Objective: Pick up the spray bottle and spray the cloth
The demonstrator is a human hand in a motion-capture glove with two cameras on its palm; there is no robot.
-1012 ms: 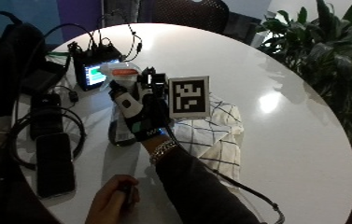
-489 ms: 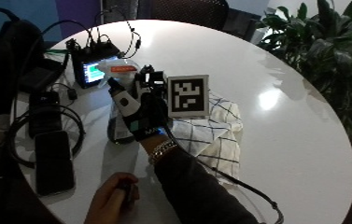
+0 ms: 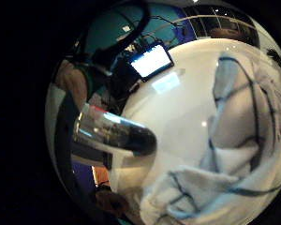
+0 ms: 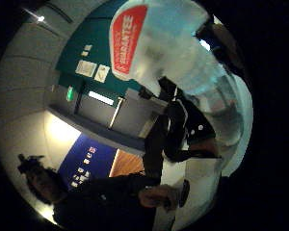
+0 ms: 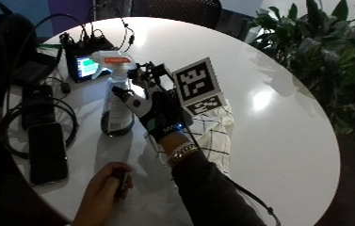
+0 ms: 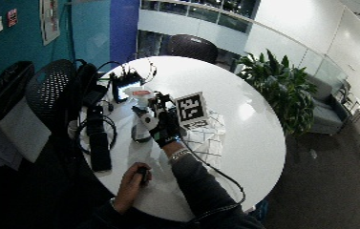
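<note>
Round white table (image 5: 277, 141) fills mid-frame. Checked cloth (image 5: 218, 136) lies crumpled at centre, just right of the wrist. Spray bottle (image 5: 116, 92) stands upright left of centre, orange-and-white head up top. Gloved right hand (image 5: 155, 110) is up against the bottle's right side; can't tell if the fingers wrap it. Bare left hand (image 5: 105, 186) at lower left holds a small dark item.

spray bottle (image 5: 116, 96): clear glossy plastic | cloth (image 5: 213, 136): soft checked fabric | table (image 5: 277, 122): glossy white

Blk glove (image 5: 155, 110); wrist chain (image 5: 181, 151); dark sleeve (image 5: 214, 193)
</note>
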